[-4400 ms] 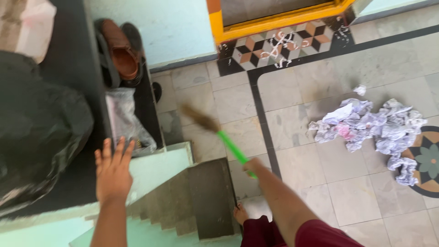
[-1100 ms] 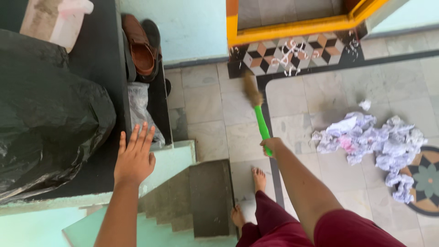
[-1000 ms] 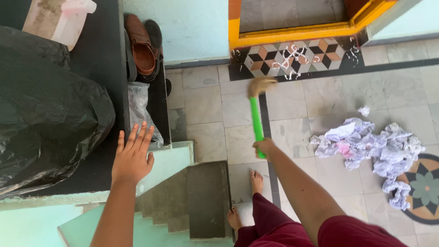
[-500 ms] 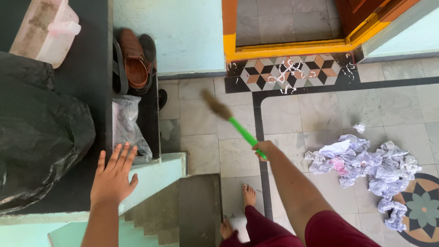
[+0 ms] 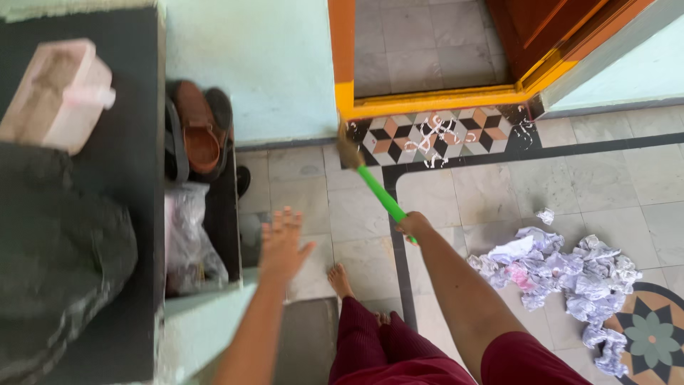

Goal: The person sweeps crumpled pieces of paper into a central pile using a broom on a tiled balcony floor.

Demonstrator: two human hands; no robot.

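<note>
Gripped in the right hand (image 5: 413,226), the green-handled broom (image 5: 376,192) slants toward the yellow doorstep (image 5: 434,100), bristles on the tiles. It looks light and stiff, best held mid-handle. Her left hand (image 5: 283,246) hovers open, fingers spread.

Bare arms, no sleeves visible, maroon ribbed trousers, bare foot (image 5: 340,279)

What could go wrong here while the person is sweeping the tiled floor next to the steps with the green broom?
The bare foot stands at the edge of the step, so a slip down the stairs seems possible. The left hand is in the air with spread fingers and holds nothing for support. The right hand grips the green broom alone, and its bristles are far from the crumpled paper pile, so a wide swing might scatter it.
</note>
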